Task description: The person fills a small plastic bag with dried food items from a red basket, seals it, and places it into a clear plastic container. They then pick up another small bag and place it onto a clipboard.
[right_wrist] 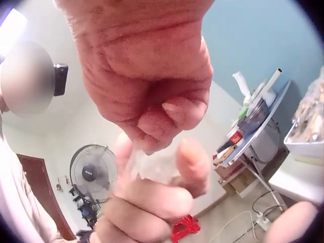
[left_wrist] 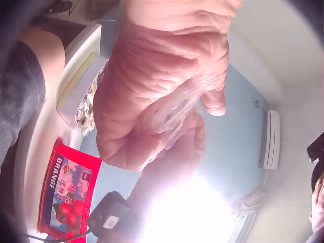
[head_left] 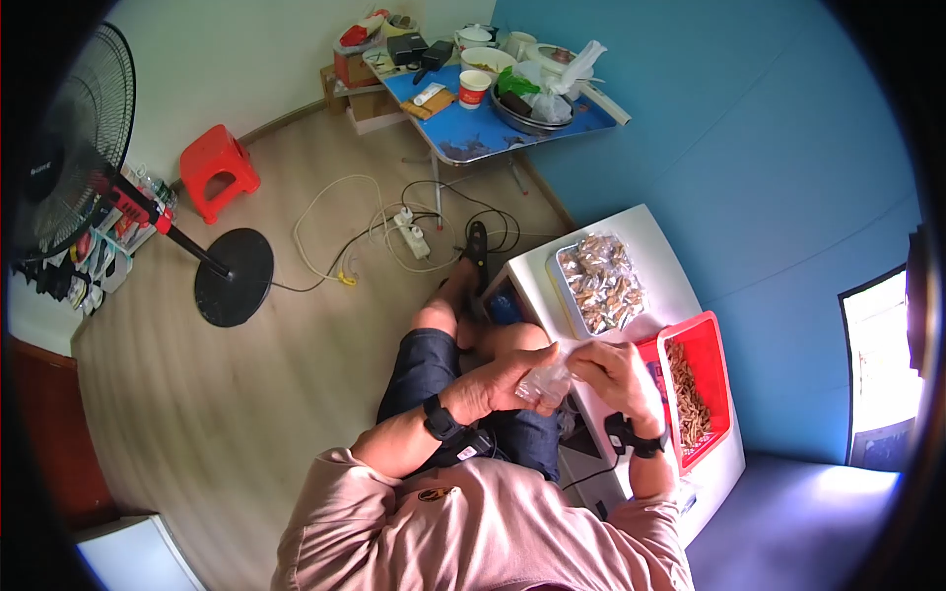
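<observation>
A clear plastic bag [head_left: 544,384] is held between both hands above the lap. The left hand [head_left: 498,382] grips it with curled fingers, and in the left wrist view the crinkled bag [left_wrist: 174,109] shows inside the left palm [left_wrist: 157,86]. The right hand [head_left: 613,376] pinches the bag's upper edge, its fingers folded in the right wrist view, where the right hand [right_wrist: 152,86] is above the left hand [right_wrist: 147,202]. What the bag contains cannot be made out.
On a white cabinet [head_left: 641,222] stand a metal tray [head_left: 564,286] of small filled packets and a red bin [head_left: 724,379] of brown pieces. Farther back are a blue table [head_left: 463,138] with dishes, a red stool [head_left: 219,167], a fan [head_left: 234,276] and cables on the floor.
</observation>
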### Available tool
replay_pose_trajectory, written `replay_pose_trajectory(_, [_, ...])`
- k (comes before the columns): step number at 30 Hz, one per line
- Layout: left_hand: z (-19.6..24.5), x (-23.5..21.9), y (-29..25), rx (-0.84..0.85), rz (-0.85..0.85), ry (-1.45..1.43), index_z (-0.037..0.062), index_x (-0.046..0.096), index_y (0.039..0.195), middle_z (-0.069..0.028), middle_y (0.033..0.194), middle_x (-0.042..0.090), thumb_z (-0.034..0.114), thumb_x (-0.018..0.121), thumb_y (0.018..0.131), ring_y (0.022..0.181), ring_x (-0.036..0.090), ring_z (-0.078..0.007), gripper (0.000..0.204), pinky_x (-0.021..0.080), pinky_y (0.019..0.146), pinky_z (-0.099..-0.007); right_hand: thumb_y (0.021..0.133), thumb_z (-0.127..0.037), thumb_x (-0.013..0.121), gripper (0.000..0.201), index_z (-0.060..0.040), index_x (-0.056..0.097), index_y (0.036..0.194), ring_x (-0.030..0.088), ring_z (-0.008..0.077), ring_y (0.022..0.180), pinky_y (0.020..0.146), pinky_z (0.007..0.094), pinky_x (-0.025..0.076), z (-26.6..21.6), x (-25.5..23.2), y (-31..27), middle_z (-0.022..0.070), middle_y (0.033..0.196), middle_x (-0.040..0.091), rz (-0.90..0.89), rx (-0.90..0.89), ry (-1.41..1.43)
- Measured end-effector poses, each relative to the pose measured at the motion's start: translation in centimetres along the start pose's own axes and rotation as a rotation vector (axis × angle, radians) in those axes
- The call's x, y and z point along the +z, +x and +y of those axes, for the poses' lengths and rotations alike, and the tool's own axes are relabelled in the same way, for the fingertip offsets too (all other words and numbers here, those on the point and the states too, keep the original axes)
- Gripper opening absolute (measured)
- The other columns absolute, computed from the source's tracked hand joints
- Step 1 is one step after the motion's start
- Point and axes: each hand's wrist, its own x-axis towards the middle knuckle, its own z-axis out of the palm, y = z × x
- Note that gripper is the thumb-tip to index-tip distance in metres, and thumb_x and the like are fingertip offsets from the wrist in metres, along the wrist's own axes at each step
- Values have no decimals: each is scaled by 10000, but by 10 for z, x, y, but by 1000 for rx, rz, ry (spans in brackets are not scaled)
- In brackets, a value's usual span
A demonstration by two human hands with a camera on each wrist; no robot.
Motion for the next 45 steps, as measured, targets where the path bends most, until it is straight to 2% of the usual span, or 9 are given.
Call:
replay_pose_trajectory(10, [-4,-8,-44,-108,190,91,27,569,920,-47,785,546,143,639,812,692,509,-131,174,418,626,-267,780,-104,689,103,-20,677,837,661,266,669,593,344,519,10,58,23,109,796,657,46,-157,-63])
replay_pose_trajectory(11, [-2,-8,-43,-92,133,59,18,567,927,-55,780,543,107,616,791,690,517,-138,170,427,629,-269,781,-161,709,214,-1,668,917,663,299,778,669,376,525,8,60,19,144,922,653,13,40,9])
replay_pose_trajectory(13, [1,-5,-45,-118,145,61,4,570,943,-71,785,549,24,574,716,674,532,-156,228,449,630,-278,774,-190,721,291,2,648,980,645,340,869,736,399,517,9,62,22,180,1012,636,36,-17,13])
replay_pose_trajectory(18, [-6,-10,-50,-76,80,128,-13,599,996,-142,904,647,33,600,706,762,646,-245,293,529,713,-347,817,-330,705,518,27,575,1169,594,398,1032,885,432,476,29,74,7,225,1124,605,-202,-23,200])
replay_pose_trajectory(24, [-28,-18,-74,-153,118,113,14,596,1006,-113,882,653,53,628,719,815,670,-246,291,549,800,-365,874,-292,696,567,23,494,1299,567,209,1102,952,336,452,22,96,-24,121,1168,600,-202,357,897])
replay_pose_trajectory(32, [-26,13,-101,-210,168,332,38,605,1079,-71,943,643,60,670,762,886,615,-160,324,477,814,-254,948,-477,478,677,75,415,1336,487,431,1194,1014,452,392,-1,102,-44,284,1286,488,-313,-5,428])
replay_pose_trajectory(39, [-36,29,-95,-153,281,74,41,594,1096,-32,992,597,42,682,732,929,567,-115,375,468,806,-247,940,-453,488,696,79,360,1369,436,423,1253,1052,474,355,-12,95,-46,291,1320,451,-315,-103,245])
replay_pose_trajectory(43, [-49,25,-93,-139,315,471,67,546,851,31,761,456,76,624,694,686,413,-73,176,338,603,-237,938,-431,505,671,76,372,1357,479,426,1200,1018,465,389,-10,90,-44,279,1288,481,-274,-107,367])
replay_pose_trajectory(45, [-46,25,-88,-184,295,479,52,560,904,8,820,487,79,623,696,746,450,-91,220,369,655,-246,929,-355,541,599,71,407,1328,522,417,1137,969,460,426,-10,91,-41,269,1236,516,-224,-98,397])
